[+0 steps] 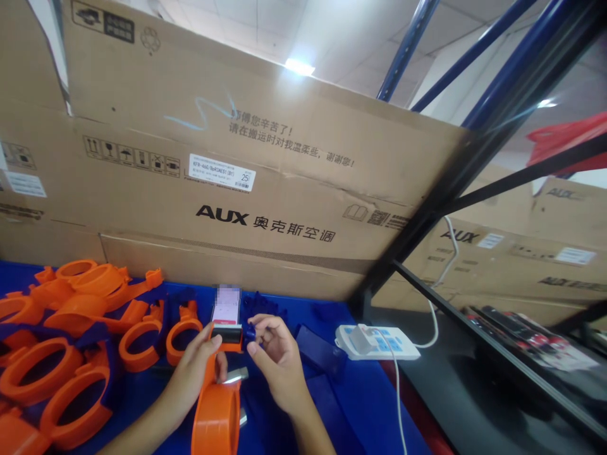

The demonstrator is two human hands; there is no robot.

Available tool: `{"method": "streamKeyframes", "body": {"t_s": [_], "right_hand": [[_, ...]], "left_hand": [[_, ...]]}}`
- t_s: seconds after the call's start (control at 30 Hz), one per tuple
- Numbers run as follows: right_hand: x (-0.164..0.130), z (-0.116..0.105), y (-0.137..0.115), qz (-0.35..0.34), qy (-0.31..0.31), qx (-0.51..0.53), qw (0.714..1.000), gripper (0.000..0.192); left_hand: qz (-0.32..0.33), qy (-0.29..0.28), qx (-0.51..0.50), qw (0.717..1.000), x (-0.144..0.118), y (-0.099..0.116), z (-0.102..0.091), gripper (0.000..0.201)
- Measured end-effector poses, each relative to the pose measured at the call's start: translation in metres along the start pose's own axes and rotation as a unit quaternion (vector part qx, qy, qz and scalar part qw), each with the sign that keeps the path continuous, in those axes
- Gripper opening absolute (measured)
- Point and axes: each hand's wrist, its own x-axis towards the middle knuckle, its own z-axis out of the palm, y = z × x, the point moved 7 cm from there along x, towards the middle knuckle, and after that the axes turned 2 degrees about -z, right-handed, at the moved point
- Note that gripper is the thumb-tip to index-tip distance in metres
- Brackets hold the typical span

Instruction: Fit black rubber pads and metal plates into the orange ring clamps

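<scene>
My left hand (192, 373) grips an orange ring-shaped plastic clamp (217, 414) by its neck, the ring pointing toward me. My right hand (277, 360) pinches a small dark blue plastic piece (250, 332) against the clamp's black-and-orange end (227, 336). Both hands meet low in the middle of the view, over a blue table surface (365, 404). A small metal part (236, 376) lies just under the hands.
Several orange ring clamps (71, 354) lie piled at the left. A phone (226, 308) stands behind the hands. Dark blue parts (320, 354) and a white power strip (377, 341) with cable sit to the right. Large cardboard boxes (237, 189) wall the back; a black shelf frame (474, 316) stands at the right.
</scene>
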Motion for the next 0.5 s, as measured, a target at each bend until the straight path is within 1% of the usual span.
{"method": "streamKeyframes", "body": {"t_s": [0.17, 0.33, 0.5], "right_hand": [[0.0006, 0.0008, -0.0005, -0.004, 0.000, -0.020, 1.000, 0.022], [0.0003, 0.0021, -0.0041, -0.015, 0.000, -0.056, 0.998, 0.023], [-0.0007, 0.0020, -0.0043, -0.022, -0.001, -0.088, 0.996, 0.022]], "left_hand": [[0.000, 0.005, 0.002, 1.000, -0.0015, 0.0047, 0.0014, 0.038], [0.001, 0.002, 0.017, 1.000, -0.0016, 0.0061, 0.0006, 0.030], [-0.012, 0.008, 0.021, 1.000, 0.0014, 0.0039, -0.0010, 0.027]]}}
